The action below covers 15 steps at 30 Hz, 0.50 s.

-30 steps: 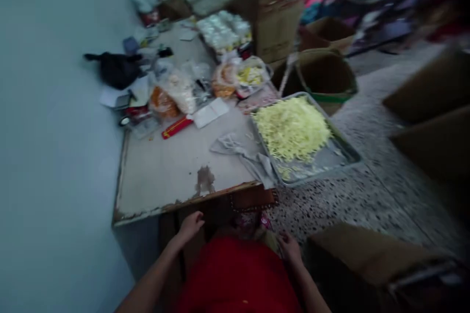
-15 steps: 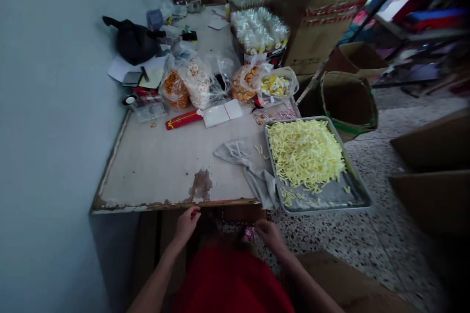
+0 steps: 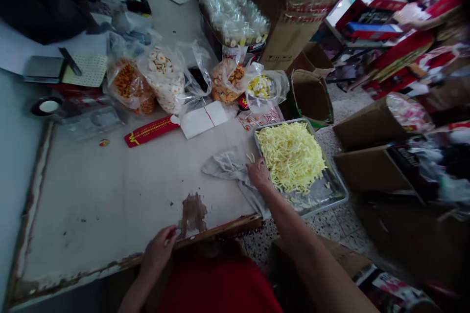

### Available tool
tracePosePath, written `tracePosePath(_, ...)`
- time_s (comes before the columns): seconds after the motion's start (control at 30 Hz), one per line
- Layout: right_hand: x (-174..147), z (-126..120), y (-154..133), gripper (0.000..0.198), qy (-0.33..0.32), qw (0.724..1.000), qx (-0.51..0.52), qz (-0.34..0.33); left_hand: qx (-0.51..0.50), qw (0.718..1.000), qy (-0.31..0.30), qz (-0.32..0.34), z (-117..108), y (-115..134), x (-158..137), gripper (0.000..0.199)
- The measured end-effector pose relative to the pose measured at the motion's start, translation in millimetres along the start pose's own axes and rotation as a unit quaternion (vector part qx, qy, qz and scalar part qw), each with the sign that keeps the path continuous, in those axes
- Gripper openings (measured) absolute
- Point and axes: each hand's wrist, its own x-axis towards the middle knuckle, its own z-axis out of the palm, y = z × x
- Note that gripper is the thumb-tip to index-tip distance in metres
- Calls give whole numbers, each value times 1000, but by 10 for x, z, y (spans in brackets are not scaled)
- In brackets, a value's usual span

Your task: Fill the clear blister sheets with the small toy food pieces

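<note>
My right hand [image 3: 259, 174] reaches down at the left rim of a metal tray [image 3: 340, 194], over part of a grey cloth [image 3: 223, 162]. Its fingers are bunched together beside a few loose yellow sticks [image 3: 250, 157]; what is under the fingertips is hidden. On the tray lies a heap of pale yellow stick-shaped pieces [image 3: 292, 154]. My left hand [image 3: 159, 248] is at the table's front edge, near the worn brown patch [image 3: 193, 212]. Its fingers are curled together, and I see nothing in them.
Along the table's back stand clear snack bags [image 3: 134, 85], a bag of yellow and white pieces [image 3: 261, 87] and a tall carton [image 3: 297, 19]. A red strip [image 3: 150, 131] and white sheets [image 3: 203, 120] lie in front. Open boxes [image 3: 312, 95] stand right of the table.
My right hand has moved up and forward from below the table edge to the cloth and tray. My left hand stays near the edge. The view has shifted closer and turned right.
</note>
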Motion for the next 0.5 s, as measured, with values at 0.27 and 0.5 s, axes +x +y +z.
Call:
tracePosePath(0.27,-24,192,-322,58,40,994,-33,93,8,998,17,-57,-627,-447,378,42)
tracePosePath(0.5,445,274,-491,38,84,996,22,5,-5,998,2,-55,-631,-426,370,34)
